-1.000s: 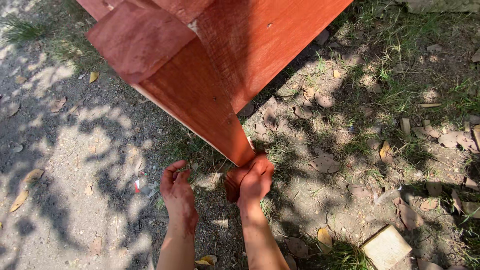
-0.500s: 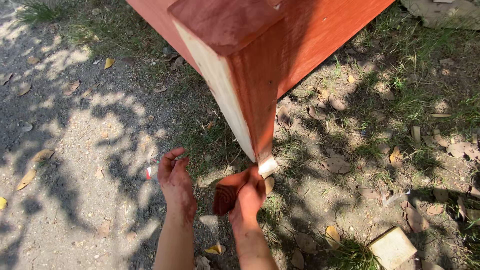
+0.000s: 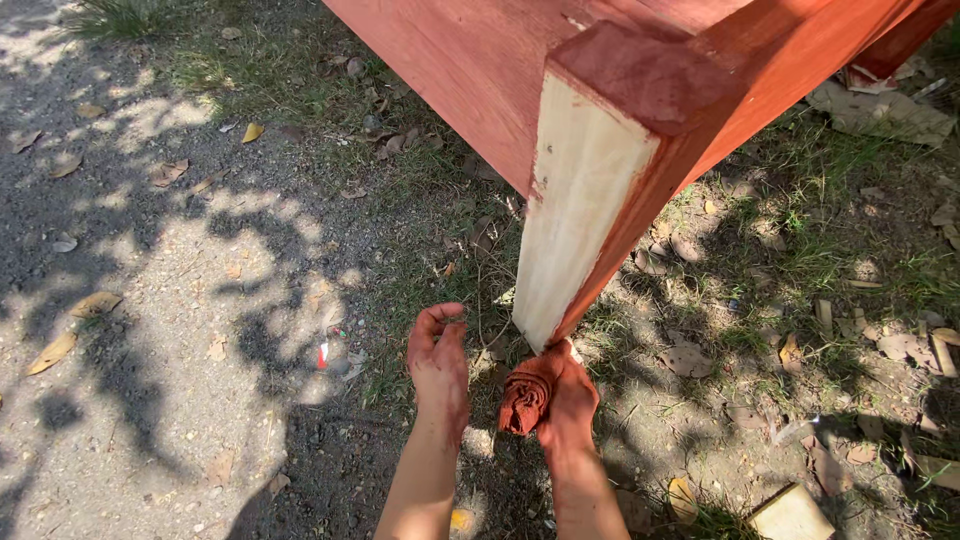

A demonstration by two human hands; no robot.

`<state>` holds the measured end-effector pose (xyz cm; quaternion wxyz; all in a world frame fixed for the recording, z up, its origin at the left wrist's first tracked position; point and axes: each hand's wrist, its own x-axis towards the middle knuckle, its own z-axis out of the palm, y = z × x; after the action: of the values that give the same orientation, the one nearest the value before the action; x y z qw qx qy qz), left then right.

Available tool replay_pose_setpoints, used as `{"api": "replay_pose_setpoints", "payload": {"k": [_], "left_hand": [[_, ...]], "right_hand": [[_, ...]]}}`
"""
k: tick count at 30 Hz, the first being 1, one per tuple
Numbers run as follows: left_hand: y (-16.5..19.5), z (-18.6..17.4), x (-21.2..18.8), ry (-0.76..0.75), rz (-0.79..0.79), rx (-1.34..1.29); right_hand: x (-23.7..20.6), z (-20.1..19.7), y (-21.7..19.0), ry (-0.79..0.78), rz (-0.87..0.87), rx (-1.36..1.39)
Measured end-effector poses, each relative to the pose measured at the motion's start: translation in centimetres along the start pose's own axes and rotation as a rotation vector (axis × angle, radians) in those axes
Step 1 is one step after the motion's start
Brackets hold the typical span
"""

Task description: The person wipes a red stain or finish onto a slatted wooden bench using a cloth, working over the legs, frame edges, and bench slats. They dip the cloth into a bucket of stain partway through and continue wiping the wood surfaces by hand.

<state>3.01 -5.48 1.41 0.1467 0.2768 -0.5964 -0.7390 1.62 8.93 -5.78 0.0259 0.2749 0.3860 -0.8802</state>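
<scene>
- I see my right hand (image 3: pixel 570 400) low in the view, its grip clamped on a bunched red-stained rag (image 3: pixel 525 395).
- The rag sits at the foot of a wooden leg (image 3: pixel 590 200), just under its bottom end; I cannot tell whether cloth and wood are touching.
- That leg shows one pale, bare face toward me, and a red-stained face beside it in shadow.
- Above it runs the red-stained furniture panel (image 3: pixel 460 60) that the leg joins, filling the top of the view.
- My left hand (image 3: pixel 438 365) hovers just beside the rag, fingers curled loosely apart, holding nothing that I can see, with red stain on the skin.
- Below both hands lies the ground (image 3: pixel 180 400): gravelly dirt on the left in dappled shade, patchy grass and dry leaves on the right.
- A small pale wooden block (image 3: pixel 792 514) lies on the ground at bottom right, well apart from the hands.
</scene>
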Motion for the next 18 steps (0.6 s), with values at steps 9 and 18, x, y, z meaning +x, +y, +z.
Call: {"api": "replay_pose_setpoints", "payload": {"k": [9, 18], "left_hand": [[5.8, 0.9, 1.8, -0.108, 0.011, -0.208], [12.5, 3.0, 1.9, -0.146, 0.268, 0.266]], "right_hand": [[-11.7, 8.3, -11.0, 0.0, -0.912, -0.632], [-23.4, 21.6, -25.6, -0.118, -2.161, -1.592]]}}
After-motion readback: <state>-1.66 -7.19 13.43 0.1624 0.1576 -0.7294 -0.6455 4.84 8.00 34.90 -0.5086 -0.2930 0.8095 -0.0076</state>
